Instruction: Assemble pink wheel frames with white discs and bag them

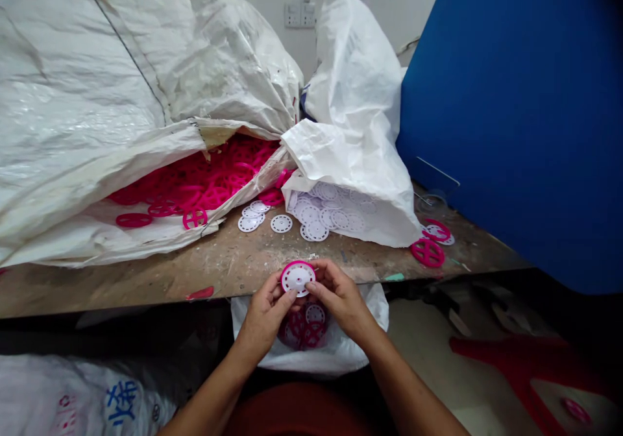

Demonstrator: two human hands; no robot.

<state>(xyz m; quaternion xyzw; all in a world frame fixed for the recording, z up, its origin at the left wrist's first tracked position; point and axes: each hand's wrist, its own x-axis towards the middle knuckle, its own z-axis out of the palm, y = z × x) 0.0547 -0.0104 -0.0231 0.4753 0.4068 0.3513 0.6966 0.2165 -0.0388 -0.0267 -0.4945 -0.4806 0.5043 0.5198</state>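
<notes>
Both my hands grip one round piece, a white slotted disc (294,274) seated in a pink plastic ring (283,287). My left hand (265,309) is closed on its left edge, thumb on the lower front. From the right, my right hand (341,296) pinches the same piece, its thumb pressing on the white face. Below them an open white bag (350,351) holds pink wheels with white discs (314,314). Behind, loose white discs (281,223) lie on the worn table (233,261).
A large white sack (160,98) at left spills pink wheels (224,176). Another white sack (360,150) spills white discs (316,214). Pink wheels (428,253) lie near a blue panel (511,111) at right. Red (200,292) and green scraps (394,277) sit at the table's front edge.
</notes>
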